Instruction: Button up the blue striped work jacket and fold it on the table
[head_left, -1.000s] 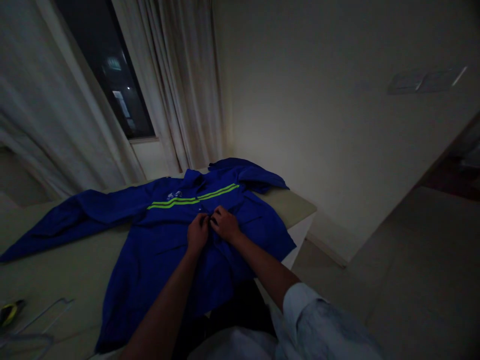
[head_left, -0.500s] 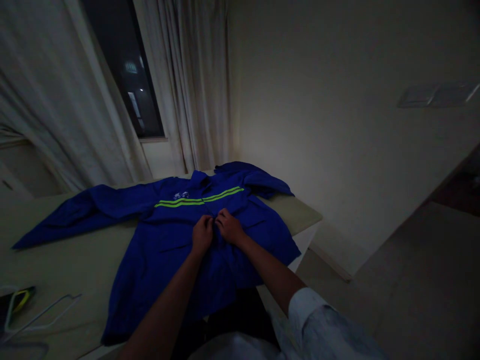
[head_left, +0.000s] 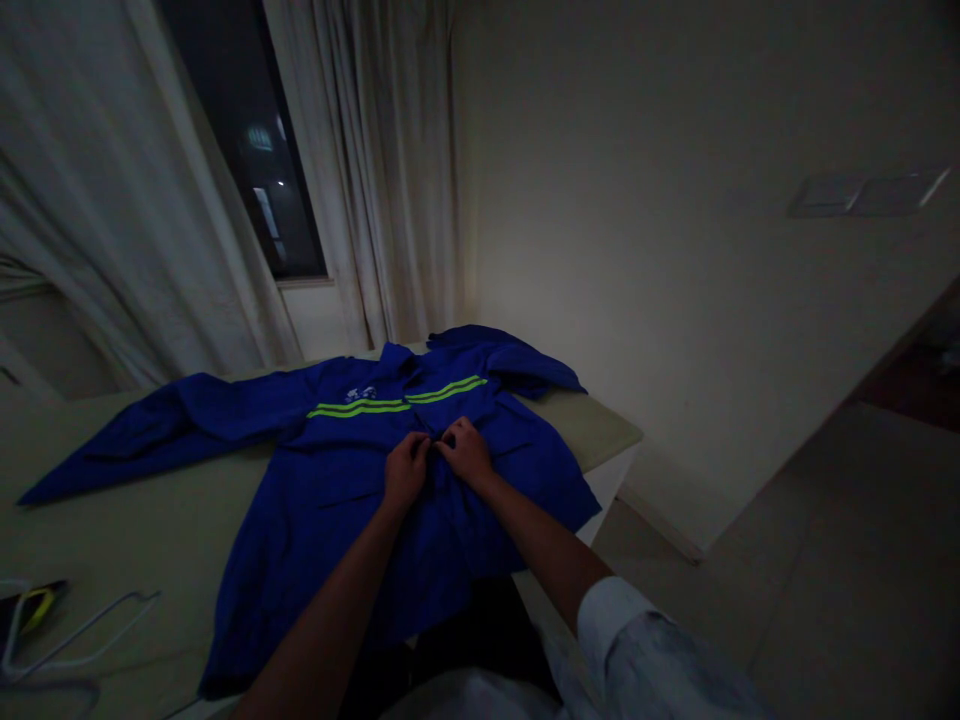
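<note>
A blue work jacket (head_left: 322, 500) with two bright green stripes across the chest lies spread flat on a pale table (head_left: 135, 530), one sleeve stretched far to the left. My left hand (head_left: 406, 470) and my right hand (head_left: 466, 452) meet at the jacket's front opening, just below the stripes. Both hands pinch the fabric edges there, fingers curled and closed on the cloth. The room is dim, so what sits between the fingertips is too small to make out.
A white wire hanger (head_left: 71, 635) and a yellow-and-black object (head_left: 34, 607) lie at the table's left front. Pale curtains (head_left: 112, 200) flank a dark window (head_left: 240, 140). The table's right corner (head_left: 622, 435) ends near a bare wall; open floor lies to the right.
Both hands stay pinched at the jacket's front opening, shifting only slightly. The view has swung a little, so the jacket and table sit differently in frame.
</note>
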